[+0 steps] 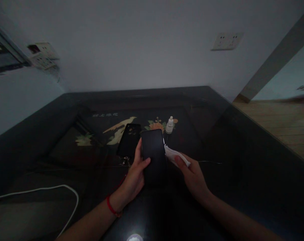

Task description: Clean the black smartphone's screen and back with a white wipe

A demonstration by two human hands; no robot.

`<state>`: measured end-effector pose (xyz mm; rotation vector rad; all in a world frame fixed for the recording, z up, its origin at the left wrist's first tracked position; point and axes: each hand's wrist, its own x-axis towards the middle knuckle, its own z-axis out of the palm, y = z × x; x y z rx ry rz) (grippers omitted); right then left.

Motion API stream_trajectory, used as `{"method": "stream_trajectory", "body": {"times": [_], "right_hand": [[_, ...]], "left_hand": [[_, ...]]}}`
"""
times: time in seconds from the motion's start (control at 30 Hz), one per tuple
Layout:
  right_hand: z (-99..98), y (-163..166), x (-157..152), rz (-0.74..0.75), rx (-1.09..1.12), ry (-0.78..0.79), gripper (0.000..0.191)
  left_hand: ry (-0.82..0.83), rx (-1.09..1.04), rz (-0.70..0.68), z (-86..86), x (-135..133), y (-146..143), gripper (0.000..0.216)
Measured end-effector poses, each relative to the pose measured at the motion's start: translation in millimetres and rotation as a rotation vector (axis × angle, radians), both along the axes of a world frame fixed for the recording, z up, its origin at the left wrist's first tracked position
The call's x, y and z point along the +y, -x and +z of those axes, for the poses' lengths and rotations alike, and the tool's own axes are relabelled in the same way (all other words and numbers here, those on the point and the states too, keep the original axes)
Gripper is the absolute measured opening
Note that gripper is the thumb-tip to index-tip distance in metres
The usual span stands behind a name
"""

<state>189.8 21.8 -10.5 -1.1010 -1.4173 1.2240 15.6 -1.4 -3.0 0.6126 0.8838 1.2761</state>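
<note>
My left hand (136,172) is closed around the left side of a black smartphone (154,157), its thumb lying over the dark screen. A folded white wipe (174,155) is pinched in my right hand (193,175), and its tip meets the phone's right edge. Behind my left hand a black phone case (130,139) with camera cutouts lies on the table, a beaded charm (124,160) at its lower end. A small clear bottle (169,125) with a white cap stands upright beyond the phone.
The dark glossy table (217,134) carries a printed bird and flowers and meets the wall at the back. A white cable (41,189) curves across its left side. Wall sockets (226,41) are at upper right, with more sockets (45,57) at upper left.
</note>
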Motion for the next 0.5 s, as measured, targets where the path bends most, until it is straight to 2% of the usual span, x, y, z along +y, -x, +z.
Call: {"method": "stream_trajectory", "body": {"times": [0.1,0.23,0.4,0.5], "right_hand": [[-3.4,3,-3,0.016,0.069,0.077,0.038],[0.2,5,-8,0.04,0.11,0.079,0.041],[11.2,9,-17,0.189,0.065,-0.027,0.037],[11.7,6,-15,0.229,0.043,-0.058,0.037]], "left_hand": [[-0.035,0.093,0.036,-2.3,1,-2,0.086],[0.02,0.17,0.04,-6.5,-2,-3,0.089],[0.139,0.101,-0.145,-14.4,-7,-1,0.078],[0.246,-0.02,-0.24,-14.2,-7,2,0.058]]}}
